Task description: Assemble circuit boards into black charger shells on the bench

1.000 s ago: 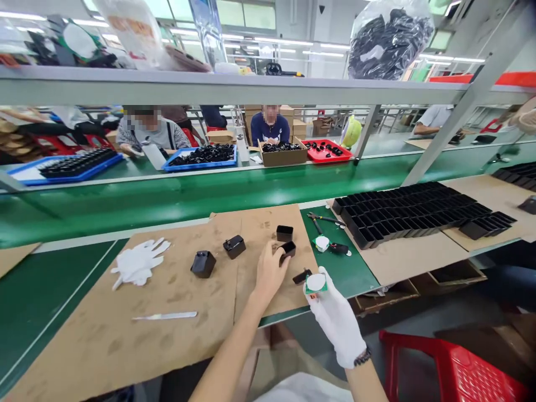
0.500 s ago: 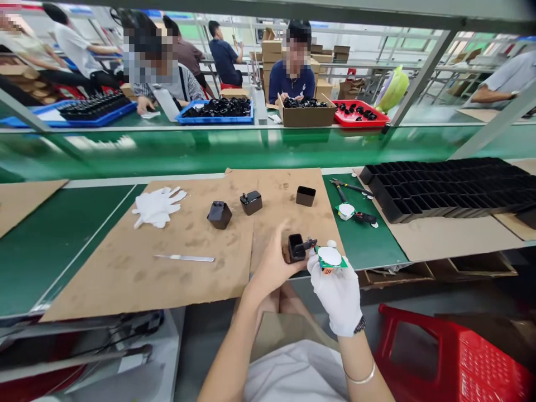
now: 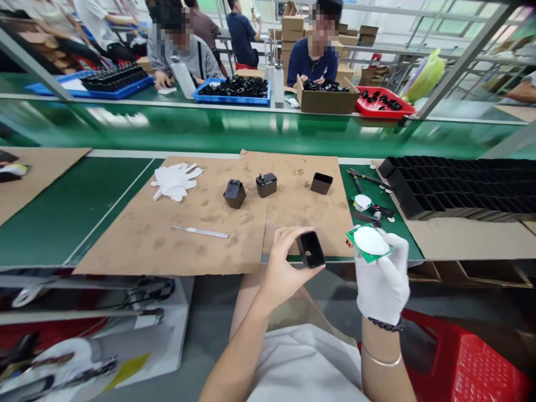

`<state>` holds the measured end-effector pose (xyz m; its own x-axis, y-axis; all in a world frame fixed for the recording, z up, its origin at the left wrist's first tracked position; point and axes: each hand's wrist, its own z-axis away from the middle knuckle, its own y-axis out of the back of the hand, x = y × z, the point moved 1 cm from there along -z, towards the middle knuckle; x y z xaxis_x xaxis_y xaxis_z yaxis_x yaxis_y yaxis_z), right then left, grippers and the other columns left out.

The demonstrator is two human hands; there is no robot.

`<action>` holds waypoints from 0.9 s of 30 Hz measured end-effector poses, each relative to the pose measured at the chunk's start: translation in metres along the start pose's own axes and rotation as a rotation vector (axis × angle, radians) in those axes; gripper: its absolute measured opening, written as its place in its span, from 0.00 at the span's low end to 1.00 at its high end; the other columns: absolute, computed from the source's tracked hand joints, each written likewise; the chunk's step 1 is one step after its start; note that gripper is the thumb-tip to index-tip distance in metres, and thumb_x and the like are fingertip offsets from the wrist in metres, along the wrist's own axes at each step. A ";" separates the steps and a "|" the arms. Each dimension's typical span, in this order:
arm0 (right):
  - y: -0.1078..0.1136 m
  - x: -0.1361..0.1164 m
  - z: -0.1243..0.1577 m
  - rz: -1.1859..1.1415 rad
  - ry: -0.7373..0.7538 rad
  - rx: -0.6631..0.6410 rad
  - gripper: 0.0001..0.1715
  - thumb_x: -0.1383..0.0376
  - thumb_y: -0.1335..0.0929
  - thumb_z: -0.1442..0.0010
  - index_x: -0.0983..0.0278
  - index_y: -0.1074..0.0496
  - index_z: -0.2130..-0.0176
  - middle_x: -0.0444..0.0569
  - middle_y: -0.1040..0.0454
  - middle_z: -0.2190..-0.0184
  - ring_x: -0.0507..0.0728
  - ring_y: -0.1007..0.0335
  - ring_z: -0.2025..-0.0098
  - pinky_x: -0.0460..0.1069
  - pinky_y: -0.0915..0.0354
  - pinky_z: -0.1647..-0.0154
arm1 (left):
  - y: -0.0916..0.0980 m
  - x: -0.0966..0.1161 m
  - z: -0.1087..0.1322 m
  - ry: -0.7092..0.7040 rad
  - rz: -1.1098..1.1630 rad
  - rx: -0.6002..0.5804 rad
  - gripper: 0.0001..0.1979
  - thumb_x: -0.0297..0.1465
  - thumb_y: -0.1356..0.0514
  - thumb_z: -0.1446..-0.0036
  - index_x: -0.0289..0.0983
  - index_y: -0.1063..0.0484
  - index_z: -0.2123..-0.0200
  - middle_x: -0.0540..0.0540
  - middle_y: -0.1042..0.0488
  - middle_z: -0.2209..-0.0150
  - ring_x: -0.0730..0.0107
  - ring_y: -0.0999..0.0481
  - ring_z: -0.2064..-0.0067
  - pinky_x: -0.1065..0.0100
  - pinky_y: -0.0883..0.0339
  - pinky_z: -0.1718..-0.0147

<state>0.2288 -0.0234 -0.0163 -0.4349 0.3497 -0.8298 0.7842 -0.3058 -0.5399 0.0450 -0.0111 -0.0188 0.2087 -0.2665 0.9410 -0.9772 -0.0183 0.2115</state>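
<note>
My bare left hand (image 3: 287,268) grips a black box-shaped housing (image 3: 310,249) by its sides, the open end tilted towards me. In a white glove, my right hand (image 3: 383,276) pinches a green circuit board (image 3: 368,243) with a round white pad on top, an orange part at its left edge and a dark piece behind it. The board and housing are apart. On the cardboard (image 3: 138,240) beyond lie a black adapter with prongs (image 3: 266,185), a second black adapter (image 3: 235,194) and an open black housing (image 3: 321,183).
Tweezers (image 3: 201,231) and a white glove (image 3: 176,181) lie on the left. Cutting pliers (image 3: 366,178) and another white-padded board (image 3: 362,202) rest on the green mat. Rows of black housings (image 3: 460,190) stand at right. A red stool (image 3: 477,363) is below. Co-workers sit across the bench.
My right hand has drawn the board away from the housing to the right. My left hand has tipped the housing's opening towards me. The view has shifted.
</note>
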 end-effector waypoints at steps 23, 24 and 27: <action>-0.052 0.002 0.038 -0.169 -0.211 -0.017 0.11 0.63 0.25 0.43 0.54 0.21 0.57 0.42 0.22 0.55 0.55 0.23 0.51 0.54 0.24 0.50 | 0.016 0.025 0.039 0.203 0.465 -0.012 0.26 0.42 0.32 0.40 0.43 0.33 0.42 0.43 0.28 0.49 0.62 0.23 0.51 0.63 0.24 0.52; -0.053 0.001 0.040 -0.172 -0.200 0.002 0.12 0.62 0.24 0.44 0.54 0.21 0.58 0.42 0.22 0.55 0.56 0.23 0.51 0.55 0.23 0.49 | 0.016 0.024 0.039 0.118 0.381 0.041 0.21 0.39 0.35 0.38 0.43 0.31 0.44 0.43 0.29 0.50 0.64 0.23 0.51 0.64 0.23 0.53; -0.056 -0.002 0.052 -0.033 -0.014 0.087 0.13 0.65 0.24 0.44 0.55 0.22 0.57 0.43 0.25 0.55 0.59 0.25 0.48 0.63 0.28 0.41 | 0.016 0.024 0.036 -0.220 -0.023 0.345 0.14 0.28 0.36 0.37 0.42 0.26 0.49 0.44 0.31 0.53 0.68 0.24 0.54 0.68 0.24 0.56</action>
<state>0.1627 -0.0529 0.0087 -0.4662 0.3486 -0.8131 0.7283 -0.3705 -0.5764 0.0333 -0.0529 -0.0021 0.2541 -0.4609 0.8503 -0.9359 -0.3390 0.0959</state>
